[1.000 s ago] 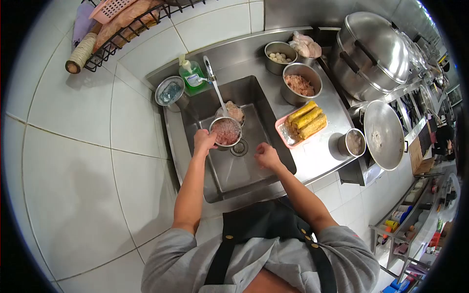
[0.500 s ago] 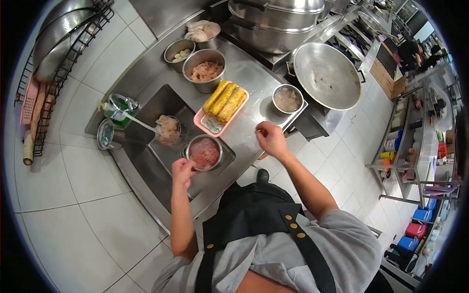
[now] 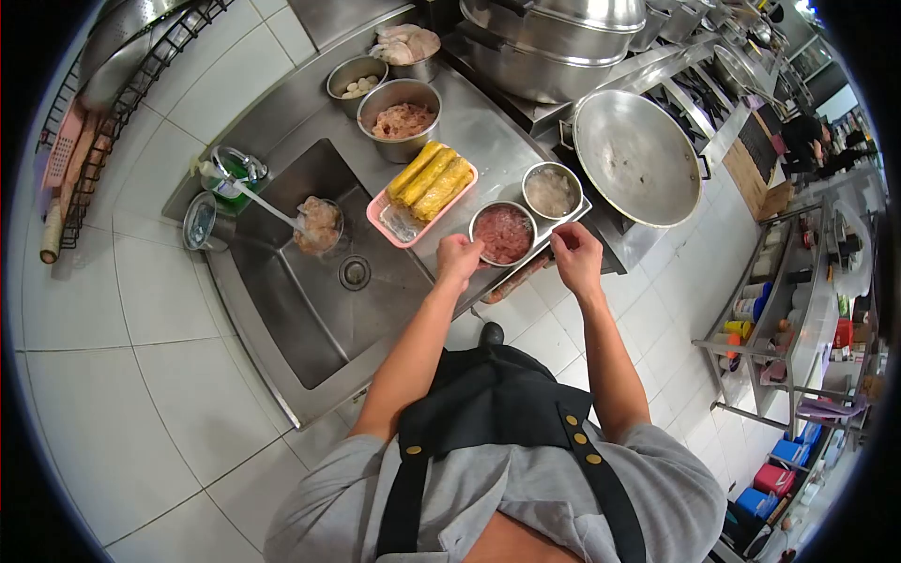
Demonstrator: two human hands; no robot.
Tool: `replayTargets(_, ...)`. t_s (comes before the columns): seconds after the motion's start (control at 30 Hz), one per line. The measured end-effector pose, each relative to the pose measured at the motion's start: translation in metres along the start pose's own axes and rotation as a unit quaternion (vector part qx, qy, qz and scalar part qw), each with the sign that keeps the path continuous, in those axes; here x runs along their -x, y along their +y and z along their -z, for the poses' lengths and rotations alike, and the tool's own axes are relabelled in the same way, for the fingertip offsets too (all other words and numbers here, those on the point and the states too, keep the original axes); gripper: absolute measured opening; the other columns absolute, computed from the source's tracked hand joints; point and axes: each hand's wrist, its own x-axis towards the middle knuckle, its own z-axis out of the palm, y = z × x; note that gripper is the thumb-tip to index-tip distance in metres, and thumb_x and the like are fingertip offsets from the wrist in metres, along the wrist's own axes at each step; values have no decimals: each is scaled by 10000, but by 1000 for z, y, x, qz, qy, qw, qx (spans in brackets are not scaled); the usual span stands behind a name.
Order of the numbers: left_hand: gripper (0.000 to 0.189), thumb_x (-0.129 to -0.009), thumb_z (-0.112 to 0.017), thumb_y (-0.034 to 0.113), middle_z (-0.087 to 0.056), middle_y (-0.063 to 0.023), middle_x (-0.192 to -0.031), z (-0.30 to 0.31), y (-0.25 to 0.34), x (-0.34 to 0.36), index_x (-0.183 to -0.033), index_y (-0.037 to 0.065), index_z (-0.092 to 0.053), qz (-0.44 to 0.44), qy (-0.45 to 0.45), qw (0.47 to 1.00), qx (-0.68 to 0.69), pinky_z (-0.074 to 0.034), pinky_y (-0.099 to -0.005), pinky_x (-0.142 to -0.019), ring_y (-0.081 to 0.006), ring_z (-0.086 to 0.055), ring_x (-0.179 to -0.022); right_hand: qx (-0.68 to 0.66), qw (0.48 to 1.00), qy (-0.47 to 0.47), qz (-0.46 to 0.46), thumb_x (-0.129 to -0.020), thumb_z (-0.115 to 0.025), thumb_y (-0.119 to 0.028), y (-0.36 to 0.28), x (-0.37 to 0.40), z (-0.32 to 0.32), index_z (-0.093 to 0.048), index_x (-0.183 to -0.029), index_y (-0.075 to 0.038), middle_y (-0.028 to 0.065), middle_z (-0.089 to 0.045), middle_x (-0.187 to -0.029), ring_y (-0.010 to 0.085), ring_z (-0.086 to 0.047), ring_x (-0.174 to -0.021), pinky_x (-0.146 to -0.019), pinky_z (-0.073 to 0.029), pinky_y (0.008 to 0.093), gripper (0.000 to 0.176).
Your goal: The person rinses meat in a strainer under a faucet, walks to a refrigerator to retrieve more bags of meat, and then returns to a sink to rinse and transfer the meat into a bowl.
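My left hand (image 3: 459,260) is closed on the near left rim of a round metal bowl (image 3: 504,233) of red raw meat, at the front of the steel counter. My right hand (image 3: 576,255) is just right of that bowl, apart from it, fingers curled together; anything between them is hidden. Behind it stands a metal bowl (image 3: 552,190) with pale, cloudy contents. A pink tray (image 3: 383,218) holding wrapped yellow rolls (image 3: 431,187) lies to the left.
In the sink (image 3: 314,310) a bowl of pale meat (image 3: 319,225) sits under the faucet (image 3: 258,199). Further back are a pot of minced meat (image 3: 402,122), a bowl of white balls (image 3: 358,86) and a heaped pot (image 3: 408,49). A wide pan (image 3: 638,159) stands right, near steamers (image 3: 554,66).
My left hand has carried the bowl of red meat from the sink to the counter, rightward. The sink drain now shows. My right hand has shifted right, beside the bowl.
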Motion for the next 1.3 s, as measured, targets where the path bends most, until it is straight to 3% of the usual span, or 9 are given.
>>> replayTargets(0.27, 221, -717, -660, 181, -602, -90, -620, 7, -4, 25, -663, -15, -575, -73, 66, 986, -133, -478, -317, -462, -187, -589, -506, -84, 993, -87, 14, -797, -628, -41, -25, 28, -41, -619, -840, 21, 39, -636, -734, 65, -564, -658, -602, -452, 211, 76)
replayTargets(0.4, 245, -781, -653, 228, -601, -101, -639, 121, -26, -2, -751, 6, -553, 19, 58, 988, 143, -487, -267, -423, -162, -600, -518, -86, 987, -131, 26, -780, -611, -26, -49, 46, -94, -632, -846, -1, 66, -637, -729, 113, -604, -653, -612, -479, 244, 74)
replayTargets(0.57, 93, -762, -524, 67, -610, -105, -711, 314, -14, -154, -839, 26, -558, 38, 222, 964, 141, -495, -305, -462, -219, -594, -526, -135, 935, -327, -37, -752, -556, 0, -98, 70, -194, -615, -891, -11, 49, -622, -759, 109, -582, -690, -639, -480, 250, 152)
replayTargets(0.67, 268, -771, -585, 197, -604, -150, -855, 369, 20, -216, -971, 21, -567, 27, 209, 946, -245, -523, -399, -591, -268, -623, -732, -196, 870, -431, -135, -707, -572, 34, -84, 74, -305, -591, -926, -15, 19, -596, -797, 102, -577, -678, -599, -478, 232, 225)
replayTargets(0.73, 556, -722, -665, 392, -518, -224, -1136, 393, 12, -252, -1149, 64, -528, -166, 260, 685, -659, -454, -506, -829, -325, -530, -1055, -288, 841, -401, -220, -717, -563, 20, -65, 67, -394, -585, -925, -17, 34, -592, -791, 137, -580, -669, -579, -492, 281, 212)
replayTargets(0.83, 709, -689, -628, 570, -202, -191, -1439, 421, 6, -307, -1270, 193, -476, -74, 109, 706, -696, -248, -506, -1050, -388, -290, -1268, -285, 813, -313, -400, -739, -566, -60, -32, 29, -500, -580, -971, -3, 65, -616, -826, 201, -608, -704, -607, -501, 305, 240)
replayTargets(1.03, 761, -679, -632, 588, -250, -174, -1395, 387, -9, -297, -1307, 210, -429, -63, 143, 759, -632, -315, -495, -1019, -416, -319, -1239, -66, 945, -97, -305, -774, -531, -182, 5, -25, -619, -502, -1143, -19, 191, -610, -1008, 412, -566, -962, -851, -445, 434, 404)
replayTargets(1.13, 764, -682, -633, 586, -219, -173, -1406, 384, -17, -285, -1310, 213, -410, 17, 115, 788, -605, -338, -480, -1001, -411, -329, -1232, -19, 976, -156, -148, -824, -503, -216, 15, -20, -636, -436, -1230, -14, 233, -538, -1152, 412, -530, -1032, -888, -414, 440, 458)
replayTargets(1.3, 743, -700, -645, 546, -238, -154, -1406, 388, -29, -287, -1296, 169, -410, -23, 130, 757, -640, -389, -458, -948, -392, -348, -1226, -28, 956, -205, -207, -816, -504, -211, 18, -20, -610, -440, -1233, -28, 236, -508, -1206, 396, -509, -1077, -906, -406, 441, 459)
